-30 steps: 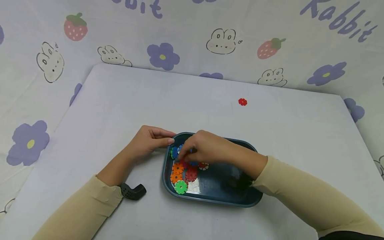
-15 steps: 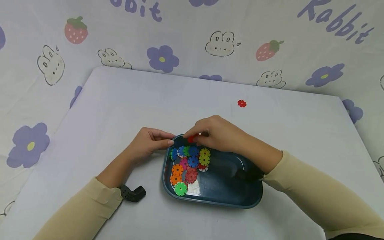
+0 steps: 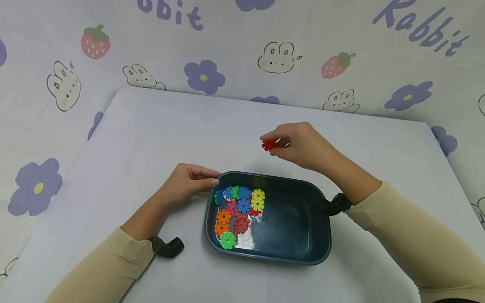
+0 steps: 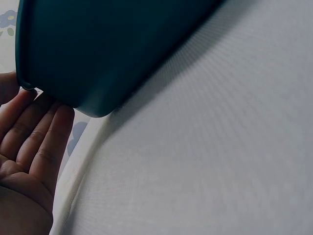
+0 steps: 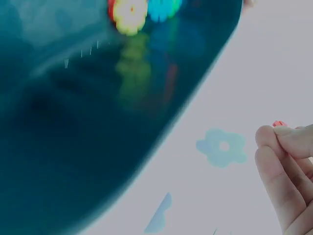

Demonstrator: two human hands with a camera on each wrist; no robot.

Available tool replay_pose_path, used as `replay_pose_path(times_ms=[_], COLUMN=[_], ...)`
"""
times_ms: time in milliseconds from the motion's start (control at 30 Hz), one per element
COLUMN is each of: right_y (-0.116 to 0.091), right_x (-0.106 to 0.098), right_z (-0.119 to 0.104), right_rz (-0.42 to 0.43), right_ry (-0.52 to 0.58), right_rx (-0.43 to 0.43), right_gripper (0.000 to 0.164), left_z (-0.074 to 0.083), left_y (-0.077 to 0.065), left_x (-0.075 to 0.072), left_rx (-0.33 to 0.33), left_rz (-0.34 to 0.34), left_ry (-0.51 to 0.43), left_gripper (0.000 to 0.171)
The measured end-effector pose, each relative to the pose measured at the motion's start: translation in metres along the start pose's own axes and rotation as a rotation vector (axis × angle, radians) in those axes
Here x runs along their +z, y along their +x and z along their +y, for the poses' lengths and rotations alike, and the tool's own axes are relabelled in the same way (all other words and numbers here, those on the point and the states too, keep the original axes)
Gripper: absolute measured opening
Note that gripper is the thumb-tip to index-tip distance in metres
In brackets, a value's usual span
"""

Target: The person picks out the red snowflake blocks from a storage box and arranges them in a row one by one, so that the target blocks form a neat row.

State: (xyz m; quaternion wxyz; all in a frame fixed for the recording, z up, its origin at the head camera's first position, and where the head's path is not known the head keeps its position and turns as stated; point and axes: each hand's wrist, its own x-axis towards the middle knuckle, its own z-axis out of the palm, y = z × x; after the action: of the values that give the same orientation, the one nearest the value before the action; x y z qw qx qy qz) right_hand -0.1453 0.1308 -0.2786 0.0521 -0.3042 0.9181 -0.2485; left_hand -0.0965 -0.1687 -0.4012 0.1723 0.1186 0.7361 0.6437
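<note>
A dark blue-green tray [image 3: 284, 223] stands on the white table with several notched plastic snowflake discs, in blue, green, yellow, orange, pink and lime [image 3: 227, 240], gathered at its left side. My left hand [image 3: 189, 179] holds the tray's upper left corner; in the left wrist view the thumb [image 4: 7, 87] lies at the rim and the fingers [image 4: 44, 132] against the outer wall. Beyond the tray's far edge, my right hand [image 3: 303, 145] pinches a red snowflake disc [image 3: 268, 145] between thumb and fingers, above the table. Only a sliver of that disc [image 5: 279, 124] shows in the right wrist view.
The white-covered table [image 3: 182, 122] extends behind and around the tray, up to a patterned cloth backdrop [image 3: 231, 50]. Black wrist cameras stick out from both sleeves; the left camera [image 3: 168, 247] is near the tray's left side, the right camera [image 3: 338, 204] by its right rim.
My right hand has lifted the red disc out of the tray and carried it up and right, past the far rim. It now covers where another red disc lay. The left hand stays put.
</note>
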Motion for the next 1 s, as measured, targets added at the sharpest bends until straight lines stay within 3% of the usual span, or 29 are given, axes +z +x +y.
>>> replay_pose_path(times_ms=[267, 433, 733, 1000], right_y=[0.001, 0.001, -0.006, -0.003], right_x=[-0.023, -0.032, -0.026, -0.013], right_z=[0.030, 0.062, 0.139, 0.178], right_rz=[0.058, 0.048, 0.063, 0.060], right_ry=[0.022, 0.012, 0.001, 0.076], right_rx=[0.206, 0.318, 0.467, 0.611], right_gripper=[0.041, 0.043, 0.049, 0.053], left_z=[0.001, 0.000, -0.001, -0.002], left_y=[0.001, 0.001, 0.001, -0.001], left_x=[-0.001, -0.002, -0.001, 0.000], left_rx=[-0.003, -0.007, -0.016, -0.003], left_rz=[0.004, 0.009, 0.010, 0.010], left_ry=[0.014, 0.018, 0.033, 0.043], left_gripper=[0.030, 0.031, 0.030, 0.031])
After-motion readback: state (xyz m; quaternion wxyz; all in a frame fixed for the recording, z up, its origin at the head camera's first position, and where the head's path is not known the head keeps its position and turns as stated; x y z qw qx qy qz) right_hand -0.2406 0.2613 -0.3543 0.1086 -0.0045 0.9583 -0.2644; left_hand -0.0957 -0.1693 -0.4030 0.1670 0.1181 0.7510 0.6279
